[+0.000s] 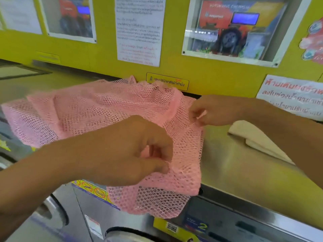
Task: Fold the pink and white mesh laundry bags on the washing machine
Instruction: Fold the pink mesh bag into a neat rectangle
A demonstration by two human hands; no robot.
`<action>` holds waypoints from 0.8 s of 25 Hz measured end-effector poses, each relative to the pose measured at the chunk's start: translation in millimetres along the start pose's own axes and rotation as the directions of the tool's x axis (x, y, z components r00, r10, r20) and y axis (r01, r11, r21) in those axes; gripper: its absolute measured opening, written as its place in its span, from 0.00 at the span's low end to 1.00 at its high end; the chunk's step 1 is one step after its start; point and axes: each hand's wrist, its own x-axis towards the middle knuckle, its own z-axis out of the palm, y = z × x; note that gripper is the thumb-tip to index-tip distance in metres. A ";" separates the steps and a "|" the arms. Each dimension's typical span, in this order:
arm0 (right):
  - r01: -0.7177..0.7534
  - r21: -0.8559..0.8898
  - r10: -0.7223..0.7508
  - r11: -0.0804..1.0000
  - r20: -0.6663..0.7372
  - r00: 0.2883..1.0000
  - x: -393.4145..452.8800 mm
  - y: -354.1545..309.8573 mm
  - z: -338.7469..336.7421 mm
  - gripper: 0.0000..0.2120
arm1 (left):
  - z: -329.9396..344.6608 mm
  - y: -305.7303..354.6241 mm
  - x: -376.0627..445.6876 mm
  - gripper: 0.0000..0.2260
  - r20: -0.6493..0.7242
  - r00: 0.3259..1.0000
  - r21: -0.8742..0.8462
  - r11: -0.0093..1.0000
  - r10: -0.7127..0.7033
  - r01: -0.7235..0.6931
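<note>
A pink mesh laundry bag point(97, 110) lies spread and rumpled across the steel top of the washing machine point(232, 165), its near corner hanging over the front edge. My left hand point(132, 151) pinches the mesh near that front corner between thumb and fingers. My right hand point(208, 110) pinches the bag's right edge farther back. A folded white piece point(258, 138), probably the white bag, lies on the machine top to the right, partly hidden under my right forearm.
A yellow wall panel point(209, 77) with posted notices and a framed poster rises right behind the machine top. Below the front edge are the machine's control panel point(227, 224), warning stickers and round doors.
</note>
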 end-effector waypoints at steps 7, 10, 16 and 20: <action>-0.106 -0.019 0.105 0.994 -0.037 0.994 -1.6 9.6 2.3 0.22 | -0.4 -11.1 29.7 0.06 -0.031 0.989 0.004 0.989 -0.146 0.146; -0.066 -0.023 0.065 0.998 -0.015 0.998 14.8 6.7 22.9 0.15 | 1.9 -38.1 43.4 0.09 -0.039 0.972 0.140 0.962 -0.232 0.235; -0.034 0.050 0.046 0.998 -0.253 0.966 26.9 9.6 18.9 0.12 | 4.0 -47.4 48.0 0.05 -0.108 0.972 0.053 0.976 -0.207 0.213; -0.037 0.151 0.076 0.988 -0.264 0.961 38.4 13.3 8.5 0.11 | -13.9 -40.8 45.5 0.01 -0.071 0.984 -0.016 0.986 -0.164 0.163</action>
